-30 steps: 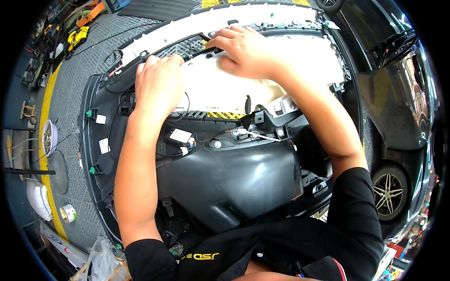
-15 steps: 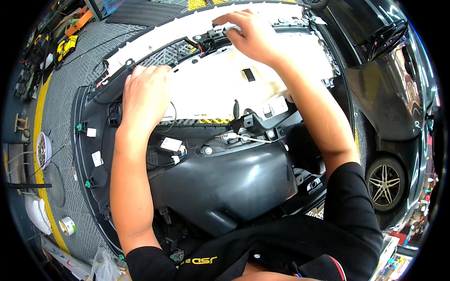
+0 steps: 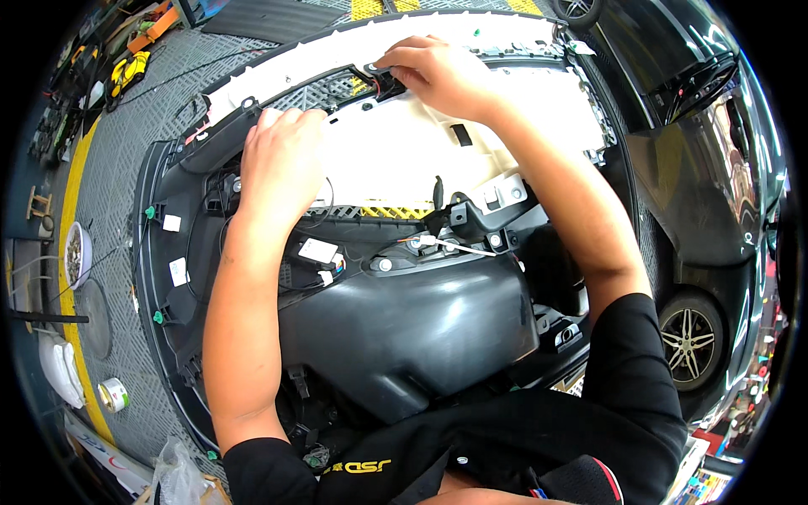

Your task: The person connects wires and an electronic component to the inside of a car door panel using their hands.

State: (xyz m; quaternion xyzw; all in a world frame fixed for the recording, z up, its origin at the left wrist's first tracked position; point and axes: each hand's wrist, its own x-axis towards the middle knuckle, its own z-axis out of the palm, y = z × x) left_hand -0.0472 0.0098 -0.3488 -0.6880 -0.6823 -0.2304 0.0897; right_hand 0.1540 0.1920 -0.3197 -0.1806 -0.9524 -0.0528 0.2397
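The left hand [image 3: 282,164] lies flat and released on the white bumper panel [image 3: 404,160], while the right hand [image 3: 438,76] pinches a small black connector [image 3: 383,82] at its far edge.

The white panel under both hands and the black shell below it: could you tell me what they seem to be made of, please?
The white panel looks like moulded plastic with a matt finish: thin edges, moulded tabs and cut-outs. The black shell also looks like plastic, smooth and semi-gloss, with soft highlights on its curve. The left hand rests on the panel; the right hand pinches a small black part at its top edge.
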